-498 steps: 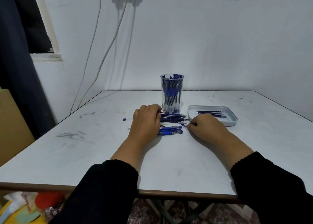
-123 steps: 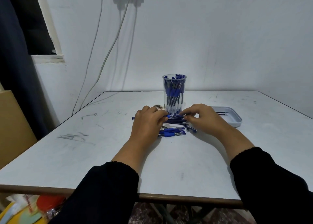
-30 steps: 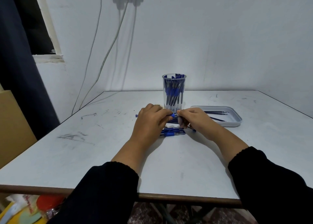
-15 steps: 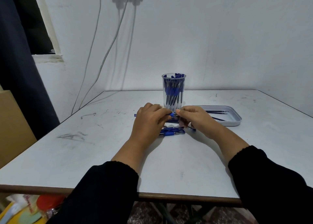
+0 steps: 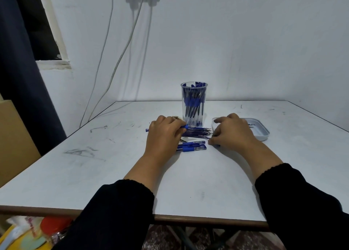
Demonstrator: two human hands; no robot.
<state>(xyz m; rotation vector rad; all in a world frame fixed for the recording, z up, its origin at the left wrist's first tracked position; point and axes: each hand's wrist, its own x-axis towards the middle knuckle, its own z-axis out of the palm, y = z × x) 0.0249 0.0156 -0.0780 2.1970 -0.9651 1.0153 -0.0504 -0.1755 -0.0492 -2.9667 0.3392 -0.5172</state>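
Observation:
A clear cup (image 5: 193,106) full of blue pens stands mid-table. In front of it lies a pile of thin blue refills (image 5: 197,132), and two assembled blue pens (image 5: 190,147) lie nearer me. My left hand (image 5: 163,136) grips a pen barrel (image 5: 186,127); its far end pokes out to the left of the hand. My right hand (image 5: 233,133) rests on the table at the right end of the refill pile, thumb and curled fingers pinching a thin refill tip (image 5: 208,138). Its index finger reaches toward the tray.
A shallow grey tray (image 5: 261,131) with a few refills sits right of my right hand. A small brownish object (image 5: 176,118) lies behind my left hand. The white table (image 5: 113,174) ends at a brown front edge; a wall and cables stand behind.
My hands were joined at the pen's tip in front of the cup. My right hand has since pulled away right and down to the refill pile. The left hand keeps the barrel.

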